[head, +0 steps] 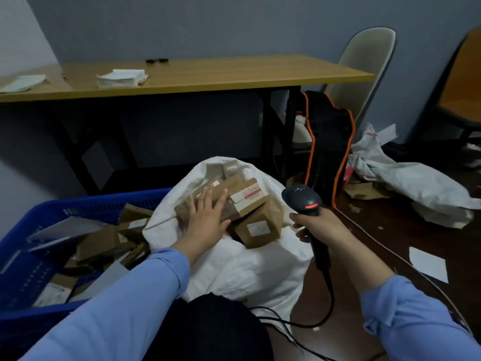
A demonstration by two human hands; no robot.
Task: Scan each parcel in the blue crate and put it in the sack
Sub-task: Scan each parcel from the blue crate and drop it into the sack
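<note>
A white sack (250, 267) lies open in front of me, its mouth full of several brown cardboard parcels (257, 225). My left hand (208, 217) lies flat with straight fingers on the topmost parcel (182, 208) in the sack. My right hand (320, 225) grips the handle of a black barcode scanner (303, 198), whose red light glows; its cable trails down to the floor. The blue crate (31, 225) stands at the left and holds several more brown parcels (99, 243) and grey mailers (65, 227).
A wooden table (208, 76) with stacks of white paper stands behind the sack. A black bag with orange trim (328, 142) leans by a beige chair (364, 66). Crumpled white sacks (416, 183) and paper scraps (428, 264) lie on the dark floor at right.
</note>
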